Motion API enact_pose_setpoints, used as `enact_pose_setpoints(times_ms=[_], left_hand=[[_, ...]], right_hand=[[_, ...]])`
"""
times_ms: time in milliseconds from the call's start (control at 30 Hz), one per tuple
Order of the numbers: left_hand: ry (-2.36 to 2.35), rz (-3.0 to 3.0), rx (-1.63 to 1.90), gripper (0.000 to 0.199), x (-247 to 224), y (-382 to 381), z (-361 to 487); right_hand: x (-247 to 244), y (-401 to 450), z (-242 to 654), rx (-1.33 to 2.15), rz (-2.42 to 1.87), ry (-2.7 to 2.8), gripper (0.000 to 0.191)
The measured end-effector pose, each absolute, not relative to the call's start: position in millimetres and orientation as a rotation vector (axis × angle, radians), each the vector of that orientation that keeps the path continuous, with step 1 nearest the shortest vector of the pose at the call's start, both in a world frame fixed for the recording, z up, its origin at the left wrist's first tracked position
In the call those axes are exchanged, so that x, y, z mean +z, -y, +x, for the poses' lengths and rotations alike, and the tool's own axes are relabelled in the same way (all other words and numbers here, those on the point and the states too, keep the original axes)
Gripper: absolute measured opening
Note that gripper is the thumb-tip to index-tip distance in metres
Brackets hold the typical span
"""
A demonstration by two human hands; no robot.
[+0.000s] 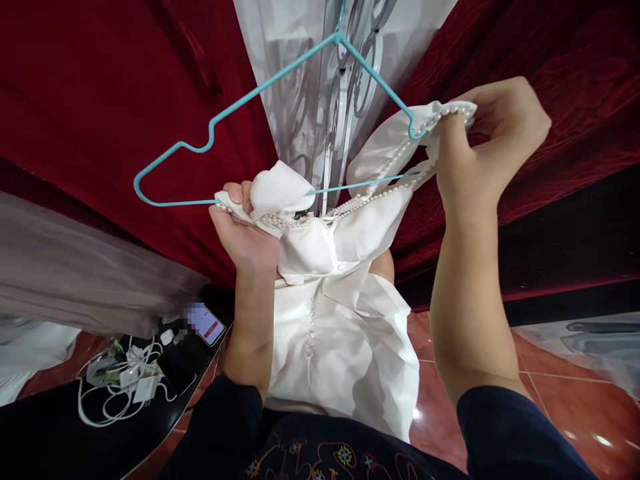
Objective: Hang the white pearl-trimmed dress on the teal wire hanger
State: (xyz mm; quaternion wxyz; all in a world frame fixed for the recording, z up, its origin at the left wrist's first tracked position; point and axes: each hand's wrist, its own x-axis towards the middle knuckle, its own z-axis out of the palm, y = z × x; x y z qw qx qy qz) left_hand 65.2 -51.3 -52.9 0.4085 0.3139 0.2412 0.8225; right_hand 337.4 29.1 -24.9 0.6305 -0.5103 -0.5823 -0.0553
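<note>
A white dress (307, 250) is stretched between the left hand (245, 237), gripping one pearl-trimmed shoulder, and the right hand (487, 153), pinching the other, its skirt falling below. A light-blue hanger (337, 39) slants above, one end near the right hand.

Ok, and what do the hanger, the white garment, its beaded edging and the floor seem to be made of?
Hanger: probably plastic or plastic-coated wire; thin, even turquoise rod with smooth bends.
White garment: fabric, softly matte, falling in folds; fibre unclear.
Beaded edging: pearl-like beads, round and glossy, perhaps plastic.
Floor: likely glazed tile; shiny highlights and straight joints.
</note>
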Motion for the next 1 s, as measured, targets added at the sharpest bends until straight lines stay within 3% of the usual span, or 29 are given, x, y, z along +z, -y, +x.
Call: enact_pose_setpoints(times_ms=[100, 233, 467, 600, 700, 867, 1000], left_hand=[[-0.647, 0.841, 2.081, 0.044, -52, 52, 62], [-0.662, 0.872, 2.069, 0.047, -51, 53, 63], [-0.808, 0.823, 2.033, 0.041, -56, 51, 70], [-0.707, 0.753, 1.998, 0.029, -61, 49, 73], [-0.645, 0.706, 1.935, 0.023, -68, 46, 74], [-0.922, 0.720, 1.832, 0.016, -91, 43, 59], [-1.244, 0.937, 2.030, 0.005, -99, 49, 19]], right_hand=[[-31, -48, 354, -0.042, -1.171, 1.230, 0.013], [-62, -46, 372, 0.387, -1.185, 0.737, 0.029], [-96, 34, 292, 0.950, -0.654, 0.688, 0.034], [-78, 45, 253, 1.049, -0.582, 0.742, 0.043], [-70, 43, 248, 1.039, -0.513, 0.709, 0.038], [-73, 46, 256, 1.028, -0.415, 0.635, 0.032], [-77, 45, 260, 1.073, -0.347, 0.606, 0.035]])
